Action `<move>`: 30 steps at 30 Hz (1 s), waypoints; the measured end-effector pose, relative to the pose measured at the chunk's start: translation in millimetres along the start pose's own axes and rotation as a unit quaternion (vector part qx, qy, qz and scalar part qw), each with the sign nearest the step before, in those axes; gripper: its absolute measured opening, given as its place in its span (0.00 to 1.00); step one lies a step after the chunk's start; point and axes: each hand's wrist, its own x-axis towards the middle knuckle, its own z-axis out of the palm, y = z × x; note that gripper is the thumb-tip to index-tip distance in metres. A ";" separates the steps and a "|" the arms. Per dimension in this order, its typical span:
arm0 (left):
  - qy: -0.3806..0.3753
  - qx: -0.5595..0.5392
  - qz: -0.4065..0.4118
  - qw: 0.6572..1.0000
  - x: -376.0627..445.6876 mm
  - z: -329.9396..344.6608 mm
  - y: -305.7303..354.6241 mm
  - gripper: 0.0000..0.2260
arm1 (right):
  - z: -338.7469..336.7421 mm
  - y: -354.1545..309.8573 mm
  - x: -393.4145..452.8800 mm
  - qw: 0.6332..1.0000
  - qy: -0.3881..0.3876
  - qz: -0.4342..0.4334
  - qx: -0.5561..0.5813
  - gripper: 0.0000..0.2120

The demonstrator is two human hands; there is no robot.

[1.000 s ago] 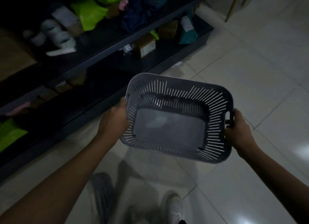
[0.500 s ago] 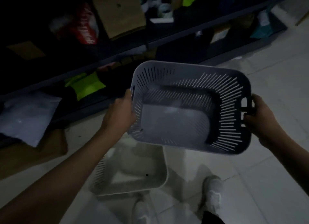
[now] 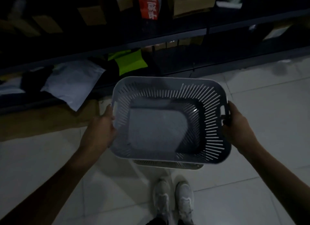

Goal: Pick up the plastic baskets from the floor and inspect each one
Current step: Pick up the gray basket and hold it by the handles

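Observation:
I hold a grey plastic basket [image 3: 157, 132] with slotted walls at waist height, its open side facing me. It has nothing inside. My left hand [image 3: 100, 130] grips its left rim. At the right end my right hand [image 3: 238, 130] is closed on the handle cut-out. Under the held basket a second, paler basket [image 3: 167, 164] stands on the floor; only a strip of its rim shows.
A dark low shelf unit [image 3: 151, 40] runs across the back, stacked with cardboard boxes, a red packet [image 3: 149, 5], a white bag [image 3: 72, 85] and a bright green bag [image 3: 130, 62]. My white shoes [image 3: 172, 198] stand on the pale tiled floor [image 3: 268, 94].
The view has swung left along the shelves. The held basket has levelled and moved over the pale basket on the floor, hiding most of it. Both hands keep their grip.

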 end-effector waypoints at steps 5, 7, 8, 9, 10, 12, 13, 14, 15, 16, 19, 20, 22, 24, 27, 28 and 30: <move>-0.023 -0.022 -0.048 0.998 -16.0 6.0 -21.9 0.30 | 19.2 -4.3 -5.0 0.999 -0.010 -0.006 -0.032 0.29; -0.028 -0.022 -0.062 0.997 -18.2 9.5 -24.6 0.32 | 23.4 -3.1 -5.7 0.999 -0.013 -0.009 -0.047 0.27; -0.029 -0.018 -0.066 0.997 -19.0 11.8 -25.5 0.32 | 24.3 -3.0 -5.1 0.998 -0.013 -0.007 -0.054 0.27; -0.030 -0.014 -0.069 0.997 -19.3 14.2 -25.8 0.32 | 24.5 -2.5 -4.4 0.998 -0.011 -0.004 -0.057 0.27; -0.029 -0.011 -0.070 0.997 -19.1 16.1 -26.2 0.32 | 24.6 -1.6 -4.5 0.998 -0.009 -0.002 -0.057 0.27; -0.025 -0.009 -0.067 0.997 -17.2 17.9 -26.4 0.31 | 24.8 1.8 -6.3 0.998 -0.012 -0.001 -0.057 0.28; -0.024 -0.009 -0.063 0.998 -16.5 18.8 -25.4 0.32 | 24.1 3.2 -7.3 0.998 -0.013 0.001 -0.055 0.29; -0.022 -0.009 -0.059 0.998 -16.4 19.8 -23.7 0.32 | 23.2 4.3 -8.1 0.999 -0.012 0.002 -0.053 0.29; -0.021 -0.008 -0.056 0.998 -16.7 20.5 -22.0 0.32 | 22.3 5.2 -9.0 0.999 -0.011 0.003 -0.052 0.29; -0.021 -0.005 -0.054 0.998 -17.1 20.9 -20.5 0.33 | 21.7 6.4 -10.2 0.999 -0.010 0.002 -0.052 0.29; -0.022 0.006 -0.051 0.998 -19.2 21.3 -17.0 0.34 | 19.6 11.5 -14.7 0.999 -0.008 0.008 -0.050 0.29; -0.020 0.007 -0.048 0.999 -20.9 22.0 -15.1 0.33 | 18.5 13.2 -16.1 0.999 -0.008 0.014 -0.047 0.29; -0.020 0.008 -0.041 0.999 -24.6 24.1 -11.5 0.33 | 16.6 15.7 -19.0 0.999 -0.011 0.025 -0.044 0.29; -0.024 0.008 -0.037 0.999 -27.2 25.2 -9.7 0.33 | 14.8 17.6 -21.9 0.999 -0.013 0.029 -0.040 0.30; -0.027 0.009 -0.039 0.999 -30.7 25.8 -9.9 0.33 | 12.0 18.3 -25.3 0.999 -0.014 0.022 -0.042 0.30; -0.027 0.010 -0.037 0.999 -32.1 26.1 -9.1 0.33 | 11.4 18.5 -26.3 0.999 -0.016 0.021 -0.039 0.31; -0.026 0.007 -0.036 0.999 -35.1 27.0 -7.2 0.33 | 10.2 18.7 -28.1 0.999 -0.022 0.027 -0.030 0.31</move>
